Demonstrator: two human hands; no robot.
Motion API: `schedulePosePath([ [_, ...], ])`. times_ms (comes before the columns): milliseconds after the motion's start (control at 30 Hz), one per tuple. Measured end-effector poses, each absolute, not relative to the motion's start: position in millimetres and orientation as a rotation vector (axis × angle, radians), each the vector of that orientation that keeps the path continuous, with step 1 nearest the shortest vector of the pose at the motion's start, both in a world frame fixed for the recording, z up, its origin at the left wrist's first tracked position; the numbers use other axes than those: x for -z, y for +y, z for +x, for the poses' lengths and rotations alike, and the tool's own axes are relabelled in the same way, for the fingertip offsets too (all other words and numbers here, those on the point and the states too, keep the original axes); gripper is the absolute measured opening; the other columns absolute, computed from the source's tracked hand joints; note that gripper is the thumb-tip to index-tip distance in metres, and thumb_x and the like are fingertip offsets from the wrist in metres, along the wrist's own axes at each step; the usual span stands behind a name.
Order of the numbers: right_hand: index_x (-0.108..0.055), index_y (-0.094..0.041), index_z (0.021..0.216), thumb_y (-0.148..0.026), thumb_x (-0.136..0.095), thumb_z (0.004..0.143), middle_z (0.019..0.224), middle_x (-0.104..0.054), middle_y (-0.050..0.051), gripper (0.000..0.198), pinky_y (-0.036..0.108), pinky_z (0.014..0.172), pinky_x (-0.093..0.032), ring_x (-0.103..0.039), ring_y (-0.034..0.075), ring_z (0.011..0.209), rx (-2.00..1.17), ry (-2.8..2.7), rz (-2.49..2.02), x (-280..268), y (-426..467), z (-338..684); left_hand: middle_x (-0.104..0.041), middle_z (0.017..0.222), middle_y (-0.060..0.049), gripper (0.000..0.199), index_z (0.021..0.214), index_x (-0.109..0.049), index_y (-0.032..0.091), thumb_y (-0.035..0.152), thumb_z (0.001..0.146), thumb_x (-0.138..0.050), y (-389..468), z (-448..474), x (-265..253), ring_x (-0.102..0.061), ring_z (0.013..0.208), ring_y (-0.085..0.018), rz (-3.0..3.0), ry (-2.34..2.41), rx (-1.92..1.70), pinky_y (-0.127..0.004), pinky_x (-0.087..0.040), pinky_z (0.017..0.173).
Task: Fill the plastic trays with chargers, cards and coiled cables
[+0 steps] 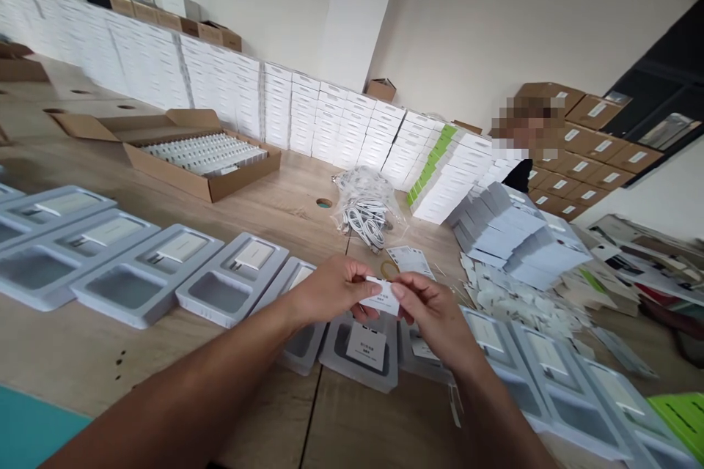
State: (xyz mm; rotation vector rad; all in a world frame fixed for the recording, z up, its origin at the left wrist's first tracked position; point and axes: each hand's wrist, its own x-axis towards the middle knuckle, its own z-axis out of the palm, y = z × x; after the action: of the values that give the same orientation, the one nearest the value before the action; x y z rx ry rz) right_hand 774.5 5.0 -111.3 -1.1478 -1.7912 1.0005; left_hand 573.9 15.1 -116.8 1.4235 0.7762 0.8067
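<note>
A small white printed card (383,298) is pinched between both hands above the row of trays. My left hand (338,286) grips its left edge with thumb and fingers. On its right edge, the thumb and fingers of my right hand (434,311) are closed. Directly below sits a grey moulded tray (358,375), holding a similar white printed piece (367,346) in its near compartment. Another tray of this kind (216,302) to the left holds a white plug adapter (254,254) in its far compartment, and its near compartment shows bare. My hands partly cover the middle trays.
Beyond the hands lie a bag of white cables (366,216) and loose papers. An open carton (212,187) of white adapters stands at left. Stacked white boxes (220,80) line the table's back. A person (518,174) is at the far right, near brown cartons (572,154).
</note>
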Motion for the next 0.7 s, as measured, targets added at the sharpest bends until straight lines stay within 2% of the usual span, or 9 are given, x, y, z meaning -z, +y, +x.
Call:
schedulePosePath([
  [133, -0.065, -0.016, 0.078, -0.044, -0.063, 0.084, 0.063, -0.059, 0.000, 0.029, 0.022, 0.052, -0.041, -0.050, 0.010, 0.055, -1.025, -1.807, -1.178, 113.4, 3.2, 773.2, -0.067, 0.071, -0.003, 0.035, 0.080, -0.064, 0.014, 0.048, 0.083, -0.058, 11.8, 574.1, 116.6, -0.069, 0.065, -0.017, 1.524, 0.774, -0.813, -0.026, -0.055, 0.057],
  [367, -0.064, -0.017, 0.081, -0.044, -0.066, 0.082, 0.061, -0.056, -0.002, 0.027, 0.021, 0.049, -0.037, -0.047, 0.009, 0.054, -1.229, -1.680, -1.106, 106.1, 7.4, 774.4, -0.066, 0.063, -0.003, 0.041, 0.074, -0.061, 0.014, 0.049, 0.089, -0.047, 10.0, 572.8, 113.6, -0.065, 0.054, -0.013, 1.627, 0.770, -0.909, -0.022, -0.051, 0.051],
  [567, -0.065, -0.017, 0.082, -0.044, -0.072, 0.076, 0.064, -0.057, -0.002, 0.029, 0.021, 0.048, -0.033, -0.042, 0.008, 0.051, -1.142, -1.715, -1.175, 94.1, 4.8, 777.7, -0.069, 0.069, -0.004, 0.034, 0.079, -0.065, 0.013, 0.047, 0.080, -0.062, 12.3, 572.0, 115.5, -0.066, 0.058, -0.014, 1.563, 0.706, -0.824, -0.023, -0.054, 0.054],
  [700, -0.066, -0.016, 0.082, -0.047, -0.065, 0.081, 0.060, -0.058, -0.001, 0.031, 0.023, 0.050, -0.034, -0.044, 0.009, 0.052, -1.167, -1.778, -1.218, 90.1, -1.0, 780.1, -0.068, 0.065, -0.003, 0.035, 0.079, -0.065, 0.013, 0.048, 0.080, -0.063, 10.7, 572.4, 116.9, -0.067, 0.060, -0.016, 1.521, 0.660, -0.796, -0.027, -0.056, 0.059],
])
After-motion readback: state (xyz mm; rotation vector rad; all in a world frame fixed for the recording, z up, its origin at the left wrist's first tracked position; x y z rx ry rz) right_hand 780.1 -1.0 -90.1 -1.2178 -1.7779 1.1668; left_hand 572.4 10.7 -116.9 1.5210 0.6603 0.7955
